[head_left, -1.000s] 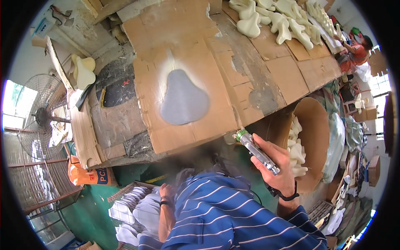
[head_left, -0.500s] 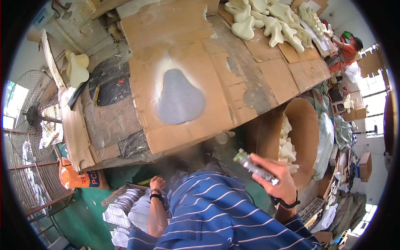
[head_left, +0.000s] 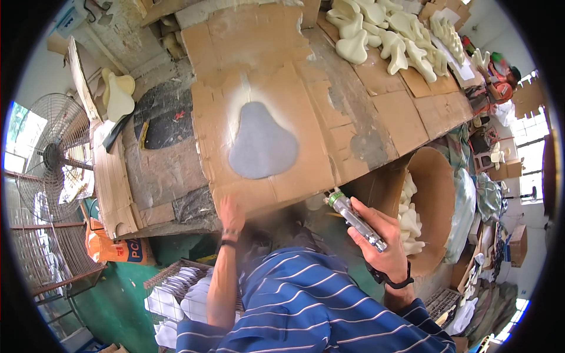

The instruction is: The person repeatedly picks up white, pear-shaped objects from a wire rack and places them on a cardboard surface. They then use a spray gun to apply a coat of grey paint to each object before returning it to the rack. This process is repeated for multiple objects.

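A pear-shaped grey piece (head_left: 263, 141) lies flat on the cardboard-covered table (head_left: 318, 126), with a whitish haze on the cardboard round its upper part. My right hand (head_left: 379, 235) is wrapped round a metal spray gun (head_left: 356, 220) with a green ring near its front end. The gun is held off the table's near edge, pointing up and left. Empty and slightly blurred, my left hand (head_left: 232, 213) reaches over the near edge below the grey piece, fingers stretched out.
Cream saddle-shaped foam pads (head_left: 406, 44) are heaped at the far right. More fill a large cardboard drum (head_left: 432, 206) at right. A wire basket (head_left: 176, 294) of white pads stands at lower left, a large fan (head_left: 53, 156) farther left. Another person (head_left: 500, 88) works at far right.
My left hand has risen from beside my body to the table's near edge, its fingers straightening. The spray gun in my right hand has shifted slightly; the grey piece stays on the cardboard.
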The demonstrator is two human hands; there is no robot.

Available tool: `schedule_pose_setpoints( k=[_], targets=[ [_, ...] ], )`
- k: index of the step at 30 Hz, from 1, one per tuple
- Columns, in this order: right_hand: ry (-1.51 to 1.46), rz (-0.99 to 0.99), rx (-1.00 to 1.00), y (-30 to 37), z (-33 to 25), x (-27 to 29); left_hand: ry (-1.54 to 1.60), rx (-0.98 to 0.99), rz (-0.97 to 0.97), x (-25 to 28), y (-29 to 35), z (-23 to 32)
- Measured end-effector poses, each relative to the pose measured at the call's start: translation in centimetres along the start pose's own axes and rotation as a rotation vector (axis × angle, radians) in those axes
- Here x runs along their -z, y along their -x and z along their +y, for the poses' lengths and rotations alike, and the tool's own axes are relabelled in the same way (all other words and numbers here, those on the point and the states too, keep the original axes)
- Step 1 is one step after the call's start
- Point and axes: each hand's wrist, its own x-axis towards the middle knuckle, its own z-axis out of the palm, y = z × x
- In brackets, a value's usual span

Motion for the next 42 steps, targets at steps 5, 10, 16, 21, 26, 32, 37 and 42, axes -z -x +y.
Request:
schedule_pose_setpoints(
  k=[5,10,16,21,26,32,37,42],
  targets=[
    [0.05,-0.008,0.076,0.2,-0.3,1.2,-0.27,-0.269,0.007,-5.5,-8.6,0.6],
    [0.014,0.027,-0.007,1.1,-0.2,1.5,-0.288,-0.145,-0.254,-6.4,-10.1,4.3],
    [-0.014,0.042,0.014,0.4,0.1,1.0,-0.022,-0.059,-0.274,-4.4,-10.0,4.0],
    [0.043,0.003,-0.072,1.5,0.4,2.3,0.222,-0.062,-0.188,-1.4,-5.9,3.5],
    [0.093,-0.039,-0.101,2.3,0.4,2.8,0.474,0.214,-0.136,2.2,1.2,0.8],
    [0.042,0.003,-0.009,1.0,-0.9,1.6,0.523,0.416,-0.066,4.0,7.7,-4.5],
    [0.125,-0.153,-0.036,1.7,-0.7,2.7,0.439,0.505,-0.073,4.1,10.2,-6.6],
    [0.086,-0.028,0.014,1.2,-0.9,1.9,0.441,0.498,-0.094,3.3,10.3,-6.5]
  ],
)
